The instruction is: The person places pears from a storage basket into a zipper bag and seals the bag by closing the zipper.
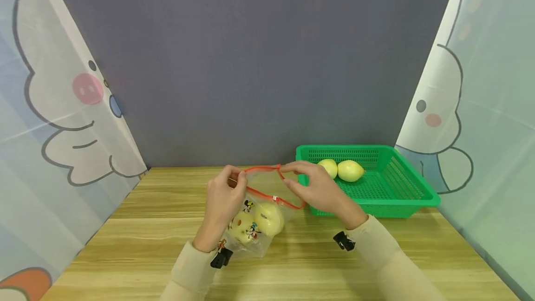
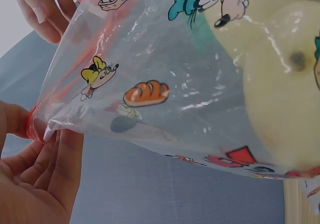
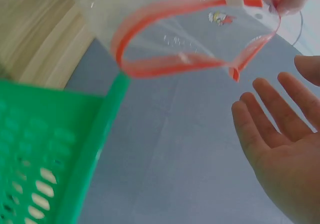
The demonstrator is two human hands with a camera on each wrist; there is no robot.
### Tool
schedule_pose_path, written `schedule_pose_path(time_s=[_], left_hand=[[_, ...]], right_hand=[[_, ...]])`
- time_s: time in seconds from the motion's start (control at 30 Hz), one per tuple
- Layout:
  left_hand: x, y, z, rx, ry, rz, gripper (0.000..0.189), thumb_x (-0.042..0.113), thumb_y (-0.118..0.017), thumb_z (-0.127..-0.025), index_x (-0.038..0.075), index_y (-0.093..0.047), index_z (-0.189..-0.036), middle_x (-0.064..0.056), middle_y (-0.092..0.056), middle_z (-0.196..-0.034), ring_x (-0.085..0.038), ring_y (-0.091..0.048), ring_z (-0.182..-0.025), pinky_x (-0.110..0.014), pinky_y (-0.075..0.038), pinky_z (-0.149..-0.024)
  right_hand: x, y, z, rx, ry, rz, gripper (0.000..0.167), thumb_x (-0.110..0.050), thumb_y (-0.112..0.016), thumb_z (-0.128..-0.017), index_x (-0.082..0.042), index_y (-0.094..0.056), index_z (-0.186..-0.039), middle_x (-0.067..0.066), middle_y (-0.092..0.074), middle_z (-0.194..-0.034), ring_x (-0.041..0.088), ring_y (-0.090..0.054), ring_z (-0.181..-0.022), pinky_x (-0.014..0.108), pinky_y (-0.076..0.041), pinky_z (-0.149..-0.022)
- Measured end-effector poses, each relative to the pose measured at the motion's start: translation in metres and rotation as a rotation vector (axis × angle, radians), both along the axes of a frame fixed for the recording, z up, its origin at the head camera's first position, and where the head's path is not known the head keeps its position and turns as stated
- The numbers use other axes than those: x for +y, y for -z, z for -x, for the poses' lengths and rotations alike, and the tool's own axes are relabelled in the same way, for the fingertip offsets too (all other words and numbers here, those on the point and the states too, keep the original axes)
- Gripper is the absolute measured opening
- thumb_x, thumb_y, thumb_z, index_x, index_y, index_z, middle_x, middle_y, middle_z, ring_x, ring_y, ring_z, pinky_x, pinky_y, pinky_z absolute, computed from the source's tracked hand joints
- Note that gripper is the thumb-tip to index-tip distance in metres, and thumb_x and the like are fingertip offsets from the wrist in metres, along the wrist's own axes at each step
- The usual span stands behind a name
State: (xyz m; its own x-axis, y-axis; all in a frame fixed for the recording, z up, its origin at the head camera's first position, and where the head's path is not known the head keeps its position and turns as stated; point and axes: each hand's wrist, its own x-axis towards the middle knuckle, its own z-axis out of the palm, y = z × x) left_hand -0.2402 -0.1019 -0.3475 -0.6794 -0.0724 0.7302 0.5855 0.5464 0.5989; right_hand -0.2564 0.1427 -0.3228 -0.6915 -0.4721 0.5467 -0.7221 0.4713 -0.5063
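Note:
A clear zip bag (image 1: 259, 249) with red edging and printed cartoon figures hangs over the table, its mouth wide apart. Inside it sit pale yellow lemons (image 1: 268, 219), which fill much of the right side in the left wrist view. My left hand (image 1: 224, 197) pinches the red rim (image 2: 34, 126) at the left corner between thumb and fingers. Beside the far right part of the mouth is my right hand (image 1: 315, 188). In the right wrist view its fingers (image 3: 280, 108) are extended and apart from the red zip strip (image 3: 170, 64), holding nothing.
A green perforated basket (image 1: 411, 201) stands on the wooden table (image 1: 159, 236) at the right, with two lemons (image 1: 350, 171) in it. Its left rim is close to the bag. A dark grey backdrop (image 1: 251, 68) rises behind the table, with cartoon-printed curtains at both sides.

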Motion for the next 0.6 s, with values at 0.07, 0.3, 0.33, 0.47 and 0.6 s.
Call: schedule_pose_path(time_s=[0.07, 0.3, 0.33, 0.47, 0.6], left_hand=[[0.0, 0.0, 0.001, -0.003, 0.0, -0.006, 0.009, 0.005, -0.064, -0.094, 0.003, -0.07, -0.089, -0.003, -0.066, -0.071, -0.013, -0.064, -0.059, -0.027, -0.053, -0.053], [-0.001, 0.001, 0.003, -0.007, -0.007, 0.006, 0.007, 0.004, -0.065, -0.093, 0.003, -0.07, -0.089, -0.004, -0.067, -0.071, -0.013, -0.064, -0.059, -0.027, -0.052, -0.052], [-0.001, 0.001, 0.003, -0.009, -0.006, 0.007, 0.007, 0.004, -0.065, -0.093, 0.004, -0.07, -0.089, -0.003, -0.067, -0.071, -0.013, -0.064, -0.058, -0.027, -0.052, -0.052], [-0.001, 0.002, 0.003, -0.011, -0.009, 0.011, 0.007, 0.005, -0.065, -0.093, 0.005, -0.071, -0.089, -0.003, -0.067, -0.071, -0.012, -0.064, -0.058, -0.027, -0.052, -0.052], [0.0, 0.002, 0.003, -0.01, -0.012, 0.013, 0.008, 0.005, -0.065, -0.093, 0.005, -0.071, -0.089, -0.002, -0.067, -0.071, -0.012, -0.064, -0.058, -0.027, -0.051, -0.051]], right_hand=[[0.003, -0.004, 0.002, -0.013, 0.021, -0.02, 0.03, -0.019, -0.067, -0.099, -0.01, -0.07, -0.127, 0.003, -0.068, -0.128, 0.027, -0.062, -0.119, 0.049, -0.05, -0.098], [0.014, -0.014, 0.012, -0.052, 0.108, -0.119, 0.035, -0.023, -0.066, -0.1, -0.01, -0.066, -0.132, 0.008, -0.061, -0.137, 0.032, -0.051, -0.134, 0.055, -0.043, -0.106], [0.015, -0.015, 0.013, -0.054, 0.123, -0.14, 0.036, -0.024, -0.065, -0.1, -0.01, -0.065, -0.134, 0.008, -0.06, -0.139, 0.032, -0.05, -0.136, 0.056, -0.042, -0.107], [0.018, -0.019, 0.016, -0.048, 0.182, -0.254, 0.046, -0.032, -0.063, -0.101, -0.011, -0.059, -0.141, 0.012, -0.052, -0.148, 0.036, -0.043, -0.14, 0.058, -0.036, -0.111], [0.018, -0.023, 0.019, -0.052, 0.221, -0.346, 0.056, -0.039, -0.062, -0.1, -0.01, -0.053, -0.147, 0.014, -0.046, -0.153, 0.039, -0.038, -0.143, 0.059, -0.033, -0.113]])
